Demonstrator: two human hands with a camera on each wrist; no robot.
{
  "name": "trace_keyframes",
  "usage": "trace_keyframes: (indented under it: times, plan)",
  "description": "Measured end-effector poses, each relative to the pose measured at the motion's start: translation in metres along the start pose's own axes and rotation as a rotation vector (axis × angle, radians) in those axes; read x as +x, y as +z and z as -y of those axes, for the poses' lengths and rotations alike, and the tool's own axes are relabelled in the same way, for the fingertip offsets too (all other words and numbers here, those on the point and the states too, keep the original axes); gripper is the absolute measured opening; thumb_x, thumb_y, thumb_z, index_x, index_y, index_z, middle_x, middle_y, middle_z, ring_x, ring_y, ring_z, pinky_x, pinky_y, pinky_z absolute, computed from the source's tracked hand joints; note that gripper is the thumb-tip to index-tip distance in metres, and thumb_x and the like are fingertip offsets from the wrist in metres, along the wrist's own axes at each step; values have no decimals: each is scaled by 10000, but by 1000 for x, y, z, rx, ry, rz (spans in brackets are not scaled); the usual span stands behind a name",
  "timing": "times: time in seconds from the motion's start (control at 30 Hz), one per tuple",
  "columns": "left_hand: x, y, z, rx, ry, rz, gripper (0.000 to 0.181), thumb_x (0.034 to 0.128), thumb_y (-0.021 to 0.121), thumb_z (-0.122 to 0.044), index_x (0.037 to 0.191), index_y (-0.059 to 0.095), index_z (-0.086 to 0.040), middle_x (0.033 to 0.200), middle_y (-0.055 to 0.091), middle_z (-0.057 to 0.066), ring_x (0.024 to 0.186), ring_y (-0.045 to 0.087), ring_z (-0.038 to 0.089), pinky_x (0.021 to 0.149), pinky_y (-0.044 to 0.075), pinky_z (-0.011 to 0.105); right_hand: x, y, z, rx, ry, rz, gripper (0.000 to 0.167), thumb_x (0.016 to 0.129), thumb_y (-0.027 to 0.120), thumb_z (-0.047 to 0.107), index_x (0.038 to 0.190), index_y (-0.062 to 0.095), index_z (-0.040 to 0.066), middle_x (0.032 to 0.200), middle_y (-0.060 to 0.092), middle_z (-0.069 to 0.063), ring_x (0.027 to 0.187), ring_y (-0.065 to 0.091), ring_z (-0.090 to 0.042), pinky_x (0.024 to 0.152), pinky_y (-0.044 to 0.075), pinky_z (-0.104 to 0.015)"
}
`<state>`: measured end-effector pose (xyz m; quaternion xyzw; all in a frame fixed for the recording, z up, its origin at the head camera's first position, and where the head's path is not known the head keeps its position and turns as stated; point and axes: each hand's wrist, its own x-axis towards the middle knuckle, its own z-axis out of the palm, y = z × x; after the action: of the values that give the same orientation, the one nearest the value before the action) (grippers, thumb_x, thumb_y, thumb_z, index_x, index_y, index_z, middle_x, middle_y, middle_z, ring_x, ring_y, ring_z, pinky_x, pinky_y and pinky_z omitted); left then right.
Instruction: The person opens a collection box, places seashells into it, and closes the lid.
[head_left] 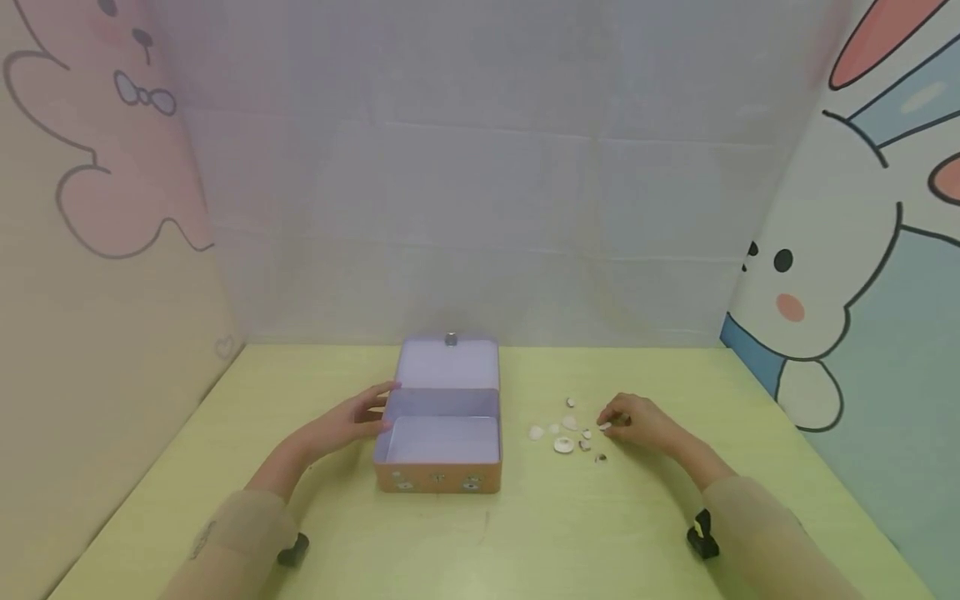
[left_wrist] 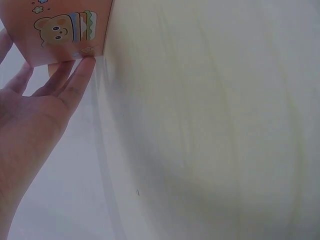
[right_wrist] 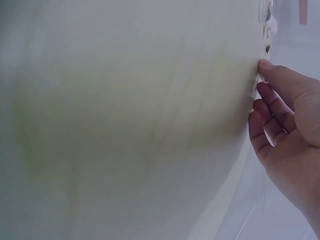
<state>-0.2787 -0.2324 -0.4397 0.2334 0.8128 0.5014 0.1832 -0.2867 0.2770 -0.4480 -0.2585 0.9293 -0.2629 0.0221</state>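
Observation:
An orange tin box with a pale lilac inside stands on the table, its hinged lid tipped back. No contents show in it. My left hand touches the box's left side with extended fingers; the left wrist view shows its fingertips at the side printed with a bear. To the right of the box lie several small seashells, among them a larger whitish shell. At the right edge of this group, my right hand pinches a small white shell between thumb and fingers, low at the tabletop.
The pale yellow table reaches back to a white sheet wall. Side panels with cartoon animals stand at left and right, including a rabbit panel. A dark strap piece shows by the right sleeve.

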Motion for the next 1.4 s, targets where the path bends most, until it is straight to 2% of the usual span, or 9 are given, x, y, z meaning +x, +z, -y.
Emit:
trace_keyframes:
  times: [0.5, 0.63, 0.83, 1.07, 1.23, 1.4]
  plan:
    - [0, -1, -1, -18, -14, -4, 670, 938, 588, -266, 1497, 223, -214, 1496, 300, 195, 1366, 296, 404, 1073, 316, 546, 2, -1, 4, -2, 30, 11, 103, 834, 702, 104, 929, 676, 74, 921, 650, -28, 857, 594, -178, 730, 506, -319]
    - [0, -1, 1, -14, -17, -10, 669, 934, 593, -279, 1495, 231, -230, 1492, 305, 199, 1362, 304, 402, 1069, 322, 545, 2, -3, 9, -9, 45, 18, 92, 839, 696, 103, 927, 675, 84, 898, 665, -10, 831, 590, -144, 707, 492, -286]
    - [-2, -1, -3, -7, -35, -15, 656, 939, 586, -264, 1493, 236, -242, 1500, 293, 194, 1369, 292, 401, 1064, 334, 538, 3, -7, 14, -14, 13, 2, 72, 845, 693, 105, 913, 676, 91, 830, 654, 28, 775, 574, -79, 673, 488, -239]
    - [-1, -2, -2, -9, -48, -15, 675, 924, 602, -319, 1491, 240, -264, 1508, 284, 172, 1371, 293, 389, 1055, 360, 515, 4, -14, 26, 10, -40, -51, 94, 844, 699, 109, 926, 680, 66, 822, 657, 31, 768, 584, -74, 661, 513, -242]
    - [-1, -1, 0, -57, -55, -9, 685, 918, 614, -307, 1491, 240, -264, 1507, 283, 167, 1350, 338, 378, 1014, 429, 451, 3, -18, 41, 24, -21, -54, 135, 857, 693, 151, 968, 684, 74, 856, 654, 48, 792, 581, -78, 671, 512, -250]
    - [-2, -1, -2, -67, -84, -21, 678, 910, 624, -319, 1480, 256, -304, 1504, 298, 125, 1344, 360, 349, 999, 448, 421, 5, -21, 58, 25, -20, -73, 153, 859, 694, 176, 983, 691, 87, 872, 656, 60, 808, 586, -91, 686, 512, -255]
